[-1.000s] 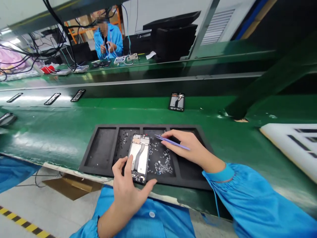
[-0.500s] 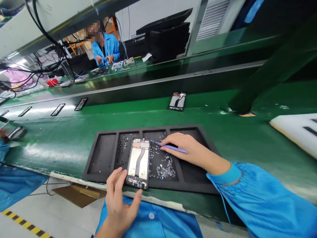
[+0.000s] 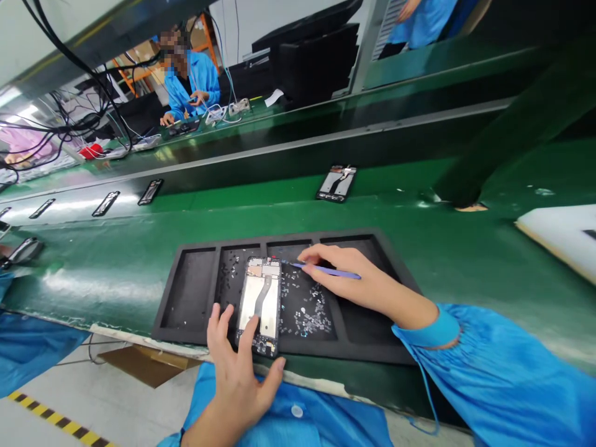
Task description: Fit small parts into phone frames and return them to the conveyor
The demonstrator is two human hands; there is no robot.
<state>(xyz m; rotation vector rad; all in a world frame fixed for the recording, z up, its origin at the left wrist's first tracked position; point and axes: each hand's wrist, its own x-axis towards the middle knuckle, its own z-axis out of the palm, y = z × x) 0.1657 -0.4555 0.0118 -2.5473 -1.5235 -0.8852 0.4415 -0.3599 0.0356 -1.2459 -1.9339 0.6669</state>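
Observation:
An opened phone [image 3: 251,304], its inside facing up, lies across a divider of a black foam tray [image 3: 170,298]. My left hand [image 3: 242,366] is open at the phone's near end, fingers spread, with one finger over its lower part; whether that finger touches it I cannot tell. Purple tweezers [image 3: 333,271] are pinched in my right hand [image 3: 347,273], just right of the phone's top end. Their tip points left, toward the phone's top right corner. Small loose pieces [image 3: 311,320] lie scattered in the tray compartment beside the phone.
On the green bench beyond the tray rests another opened phone [image 3: 337,183]. Several more phones [image 3: 150,192] are spaced along the far left. A dark post [image 3: 470,174] rises at the right, near a white block [image 3: 563,236]. Across the bench sits a co-worker in blue [image 3: 190,84].
My left hand has shifted right, and one finger has come over the phone's lower part. My right hand with the tweezers has barely moved. Another person has appeared at the upper right.

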